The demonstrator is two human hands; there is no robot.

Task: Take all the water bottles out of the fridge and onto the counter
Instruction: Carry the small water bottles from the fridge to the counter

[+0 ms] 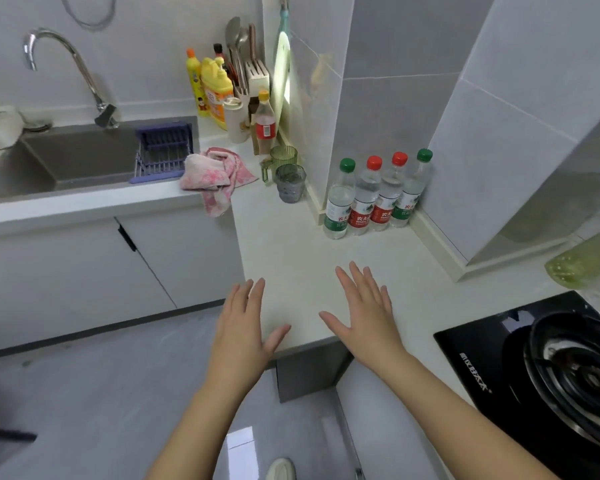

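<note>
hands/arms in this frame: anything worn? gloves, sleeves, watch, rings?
Nothing worn that shows. The left hand and right hand are bare: no gloves, no rings, no watch or band at either wrist. Both forearms are uncovered down to the frame edge, with no sleeve in view. Nails look short and unpainted.

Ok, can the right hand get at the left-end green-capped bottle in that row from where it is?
Probably yes. The right hand is open and holds nothing, and the counter between it and the green-capped bottle is bare; the other bottles stand to its right, not in front.
</note>
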